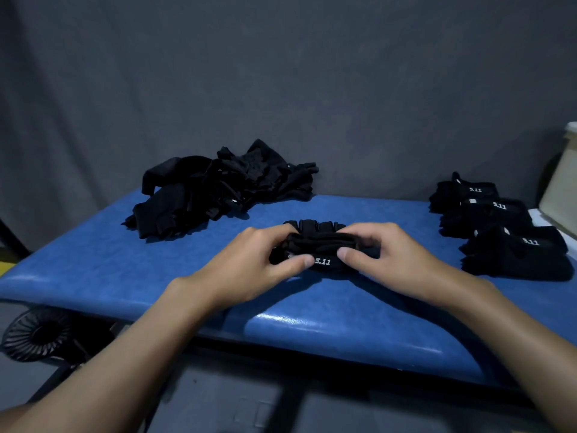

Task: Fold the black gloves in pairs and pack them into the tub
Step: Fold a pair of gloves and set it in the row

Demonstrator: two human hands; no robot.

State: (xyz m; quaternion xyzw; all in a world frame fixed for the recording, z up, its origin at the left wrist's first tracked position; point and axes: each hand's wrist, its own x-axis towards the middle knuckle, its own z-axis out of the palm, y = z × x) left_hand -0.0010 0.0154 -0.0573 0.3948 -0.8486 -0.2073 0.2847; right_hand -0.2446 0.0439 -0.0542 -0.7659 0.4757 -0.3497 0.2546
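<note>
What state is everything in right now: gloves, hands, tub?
glove pair: folded into a bundle, held at both ends.
left hand: pinches the bundle's left end.
right hand: pinches its right end.
loose pile: unfolded, tangled, far left.
tub: at the right edge, contents hidden.
folded pairs: three, in a row at right, outside the tub.

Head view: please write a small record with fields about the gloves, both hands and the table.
held: black fabric glove pair marked 5.11, gripped by left hand and right hand
unfolded: loose heap of black gloves, far left
folded: three black folded pairs, in a row at right
surface: blue padded table
tub: pale container at right edge, contents hidden
</note>
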